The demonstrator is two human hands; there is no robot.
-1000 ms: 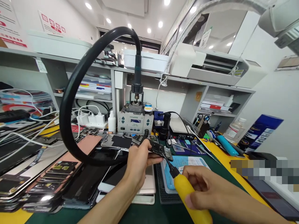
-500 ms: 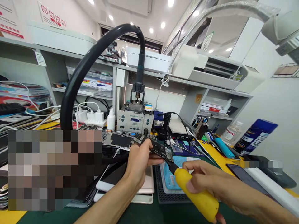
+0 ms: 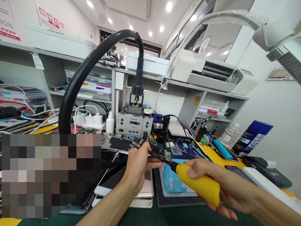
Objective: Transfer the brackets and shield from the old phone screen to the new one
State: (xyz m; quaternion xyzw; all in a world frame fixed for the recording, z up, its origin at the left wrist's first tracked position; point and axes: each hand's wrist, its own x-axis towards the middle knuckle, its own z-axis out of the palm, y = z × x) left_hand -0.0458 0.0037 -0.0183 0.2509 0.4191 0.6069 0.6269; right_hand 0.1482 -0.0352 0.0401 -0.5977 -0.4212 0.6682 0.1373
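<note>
My left hand grips an opened phone, dark, with inner parts showing, thumb on top and fingers underneath. In my right hand lies a thick yellow tool with a black neck. Its tip reaches the right end of the phone and seems to touch it; the tip's shape is too small to make out. Below the tool, a light-blue packet rests in a clear tray on a black perforated mat. White and pink phones or tablets are stacked under my left wrist.
Behind the hands stands a hot-air station with a thick black hose arching at left. A white bottle and power adapters are beside it. At right are a clear bottle and a blue box. A blurred patch covers the lower left.
The yellow tool has swung to a flatter angle as my right hand rose slightly, its tip still at the phone's right end. My left hand keeps its hold. The view has shifted slightly.
</note>
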